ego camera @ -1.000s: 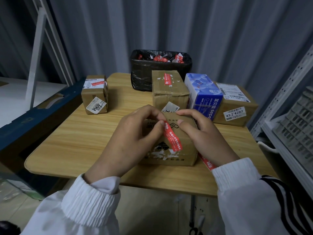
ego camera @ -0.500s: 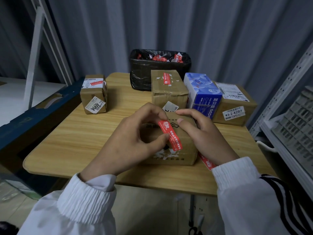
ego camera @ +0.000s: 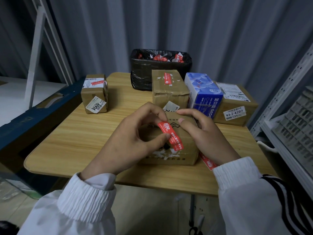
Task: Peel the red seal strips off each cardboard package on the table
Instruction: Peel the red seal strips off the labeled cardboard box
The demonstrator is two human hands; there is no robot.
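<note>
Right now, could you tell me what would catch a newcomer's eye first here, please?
The bright red strip in front, pinched at its upper end by the left hand while the right hand holds the cardboard box under it. At the far edge of the table, a black bin holds red scraps, and a blue box stands to its right.

1. Left sleeve (ego camera: pixel 55 216), entering from 7 o'clock: white jacket fabric, smooth and slightly puffy.
2. Left cuff (ego camera: pixel 88 195): white ribbed elastic, gathered into fine lengthwise pleats, snug at the wrist.
3. Right sleeve (ego camera: pixel 250 209), entering from 5 o'clock: same white fabric.
4. Right cuff (ego camera: pixel 237 173): same ribbed white band as the other.
5. Black stripes (ego camera: pixel 288 192): narrow dark bands running lengthwise down the outer side of the right sleeve, at 4 o'clock from its cuff. Count unclear near the frame edge.
6. Left hand (ego camera: pixel 133 141) and right hand (ego camera: pixel 208 134): bare. Nails short where visible.
</note>
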